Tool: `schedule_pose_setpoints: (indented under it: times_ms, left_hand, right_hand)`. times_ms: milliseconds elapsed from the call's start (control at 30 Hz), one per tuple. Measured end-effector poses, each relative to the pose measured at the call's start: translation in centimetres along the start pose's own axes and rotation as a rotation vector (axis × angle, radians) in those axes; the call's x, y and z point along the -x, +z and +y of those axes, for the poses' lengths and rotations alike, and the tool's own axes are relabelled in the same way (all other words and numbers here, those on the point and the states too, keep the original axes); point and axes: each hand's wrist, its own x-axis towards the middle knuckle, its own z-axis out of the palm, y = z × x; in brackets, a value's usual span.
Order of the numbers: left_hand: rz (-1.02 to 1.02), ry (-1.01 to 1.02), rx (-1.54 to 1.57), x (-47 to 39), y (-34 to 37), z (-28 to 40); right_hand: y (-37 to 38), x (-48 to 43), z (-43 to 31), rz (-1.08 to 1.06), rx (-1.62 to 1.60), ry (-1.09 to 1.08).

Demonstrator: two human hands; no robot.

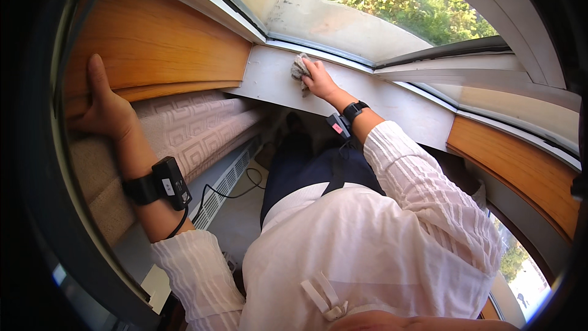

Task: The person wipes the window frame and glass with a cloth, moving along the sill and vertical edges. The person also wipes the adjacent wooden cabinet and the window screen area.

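My right hand point(320, 81) grips a crumpled grey cloth point(301, 70) and presses it on the white windowsill point(358, 89), close to the lower window frame. At the left, my left hand point(108, 108) rests on the edge of a varnished wooden panel point(170, 37), its thumb up on the panel's face and the other fingers partly hidden in shadow. Nothing shows in that hand. Both wrists bear black straps with small wired devices.
An open window sash point(459, 73) reaches over the sill at the right. Beneath the left panel are patterned beige upholstery point(202, 147) and a white vent grille point(225, 193), with a black cable point(236, 196) beside it. Another wooden panel point(514, 165) adjoins the sill's right end.
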Motion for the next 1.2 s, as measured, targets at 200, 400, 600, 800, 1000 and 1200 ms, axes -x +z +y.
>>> schedule_pose_setpoints:
  times_ms: [200,400,600,800,1000,1200]
  left_hand:
    - [0.005,-0.07,0.032,0.2,0.2,0.5]
    - [0.023,-0.143,0.008,0.5,0.0,0.5]
    - [-0.004,-0.055,0.009,0.4,-0.3,-0.1]
    - [-0.027,0.029,0.068,0.3,-0.5,-0.3]
    - [-0.01,0.02,0.117,0.7,-0.5,-0.8]
    - [-0.041,0.011,0.118,0.7,-1.0,-1.6]
  right_hand:
    - [-5.4,4.2,0.1,-0.041,0.371,0.288]
    - [0.2,-2.0,-2.0,-0.169,0.397,0.212]
    - [1.9,-7.1,-2.9,-0.196,0.396,-0.029]
    - [3.2,-9.3,-3.5,-0.41,0.503,-0.112]
    - [6.2,-11.9,-4.5,-0.344,0.698,-0.162]
    - [6.7,-13.2,-4.0,-0.369,0.651,-0.43]
